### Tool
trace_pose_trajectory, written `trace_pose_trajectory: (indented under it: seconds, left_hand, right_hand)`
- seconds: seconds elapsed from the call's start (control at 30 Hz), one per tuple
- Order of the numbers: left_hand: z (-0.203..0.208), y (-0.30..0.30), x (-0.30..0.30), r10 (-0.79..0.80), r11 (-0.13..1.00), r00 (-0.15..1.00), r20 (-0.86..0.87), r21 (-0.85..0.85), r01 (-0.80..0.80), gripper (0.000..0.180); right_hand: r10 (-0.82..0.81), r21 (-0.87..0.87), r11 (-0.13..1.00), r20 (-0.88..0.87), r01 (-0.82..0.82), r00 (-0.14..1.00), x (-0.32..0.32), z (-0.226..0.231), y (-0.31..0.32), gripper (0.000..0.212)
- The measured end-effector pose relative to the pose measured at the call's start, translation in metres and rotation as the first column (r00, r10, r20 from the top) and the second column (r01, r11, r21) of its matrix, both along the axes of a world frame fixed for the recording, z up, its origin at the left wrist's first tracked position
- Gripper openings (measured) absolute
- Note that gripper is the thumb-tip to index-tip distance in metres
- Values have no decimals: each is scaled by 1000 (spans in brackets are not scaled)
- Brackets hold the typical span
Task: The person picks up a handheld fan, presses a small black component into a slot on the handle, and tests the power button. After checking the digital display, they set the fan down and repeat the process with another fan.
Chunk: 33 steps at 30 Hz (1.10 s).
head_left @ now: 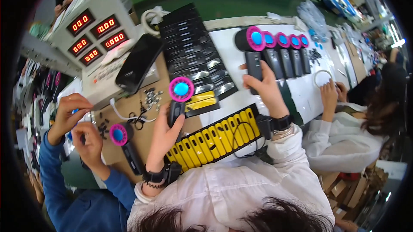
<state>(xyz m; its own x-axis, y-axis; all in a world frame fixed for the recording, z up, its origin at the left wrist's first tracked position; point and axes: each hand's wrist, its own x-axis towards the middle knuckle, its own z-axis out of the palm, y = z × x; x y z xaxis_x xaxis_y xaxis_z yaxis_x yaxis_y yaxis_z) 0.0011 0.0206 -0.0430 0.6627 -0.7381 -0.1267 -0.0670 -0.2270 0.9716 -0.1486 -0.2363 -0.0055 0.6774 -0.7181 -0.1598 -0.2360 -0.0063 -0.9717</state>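
Head view: the left hand (165, 132) grips a pink-rimmed handheld fan (177, 106) beside the yellow packs (214, 140), and the right hand (267, 85) grasps a second fan (254, 63) just left of the row of fans (285, 62), where a sideways slip could knock that close-set line askew.

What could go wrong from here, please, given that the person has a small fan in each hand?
The fan in the right hand is close beside a row of similar fans, so a careless swing might knock one. The loose white cable runs near the left hand and could catch on it or its fan. The black phone-like device appears to lean on the instrument and may slide if bumped.
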Motion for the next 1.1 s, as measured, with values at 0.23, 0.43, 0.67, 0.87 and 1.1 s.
trace_pose_trajectory:
  seconds: [0.23, 0.43, 0.67, 0.87, 1.1]
  left_hand:
    - [30, -11, -9, -131, 978, 838, 530, 207, 22, 49]
    - [41, -19, -6, -189, 942, 930, 315, 327, 81, 48]
    - [33, -28, -14, -193, 978, 649, 736, 194, 70, 36]
    - [22, -27, -8, -153, 983, 868, 472, 162, 85, 36]
    - [11, -33, -12, -97, 988, 989, 108, 127, 83, 35]
  right_hand:
    - [41, 147, 986, 234, -77, 971, -11, 31, 39, 47]
    - [125, -99, 990, 280, -101, 952, -22, 24, 62, 57]
    - [143, -262, 963, 280, -68, 949, -18, 31, 74, 66]
    - [142, -309, 948, 210, -72, 967, -12, 29, 81, 74]
    - [127, -249, 966, 229, -68, 965, -17, 26, 87, 73]
